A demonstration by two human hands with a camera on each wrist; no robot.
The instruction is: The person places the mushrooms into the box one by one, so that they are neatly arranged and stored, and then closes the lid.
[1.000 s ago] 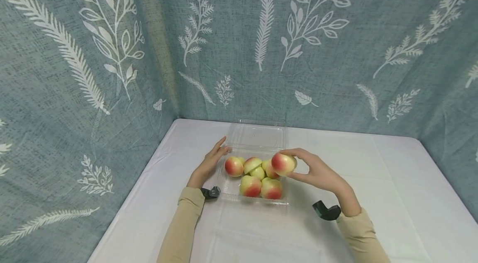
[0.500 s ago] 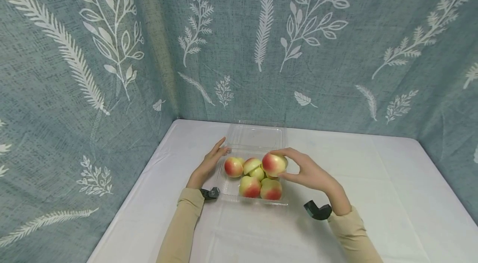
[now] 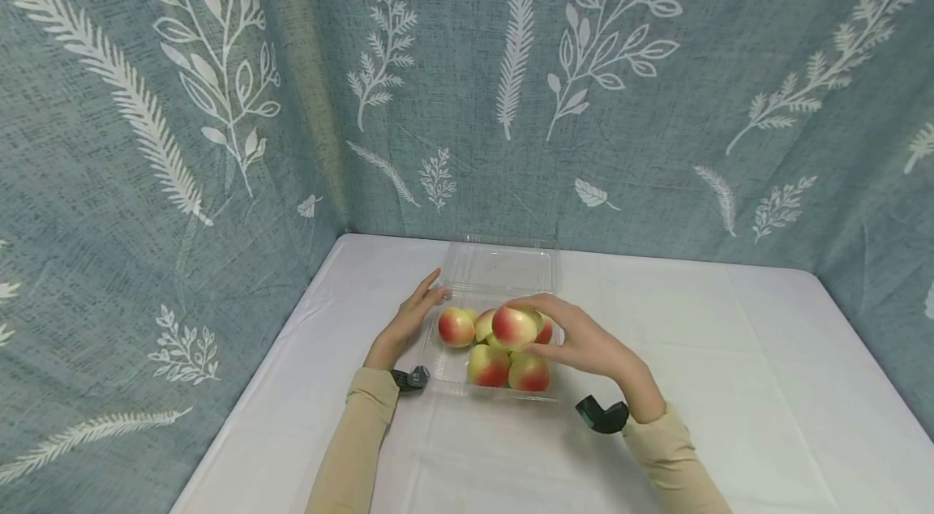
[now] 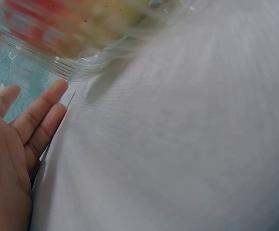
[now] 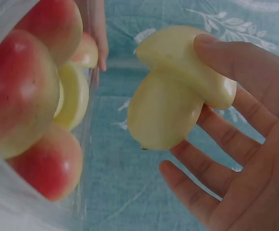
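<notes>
In the head view a clear plastic clamshell box (image 3: 447, 374) lies on the white table with several red-and-yellow peaches inside, among them a left one (image 3: 456, 327) and a front one (image 3: 488, 366). My right hand (image 3: 587, 340) pinches another peach (image 3: 514, 328) between thumb and fingers above the box. The right wrist view shows the yellow, deeply grooved underside of this held peach (image 5: 166, 108). My left hand (image 3: 409, 323) lies along the box's left side, fingers extended. Its fingertips are close to the box wall in the left wrist view; contact cannot be told.
The box's clear lid (image 3: 503, 267) is folded back, toward the curtain. A blue-green leaf-patterned curtain (image 3: 467, 92) encloses the back and sides of the white-covered table (image 3: 700, 336). Black wrist devices, such as the right one (image 3: 602, 415), sit at both wrists.
My right hand has carried the held peach leftward, from over the box's right side to over its middle. A peach at the right is uncovered behind it. My left hand has stayed put.
</notes>
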